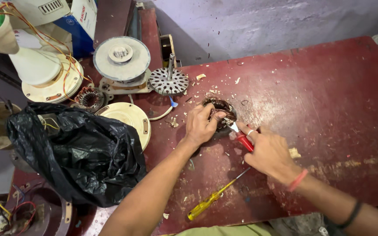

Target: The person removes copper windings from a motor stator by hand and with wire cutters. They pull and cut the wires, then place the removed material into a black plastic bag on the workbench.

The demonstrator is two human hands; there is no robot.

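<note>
Stator with copper windings, lying near the middle of our dark red surface; we steady it with the left hand, fingers curled over its rim. Right hand: grip closed on red-handled pliers, their tip at the windings. We judge the wire-pulling step to be in hand; the next move calls for a firm hold and a clean pull. Yellow screwdriver lies just below the hands. Rotor, fan motor housing and black plastic bag sit off to the left.
</note>
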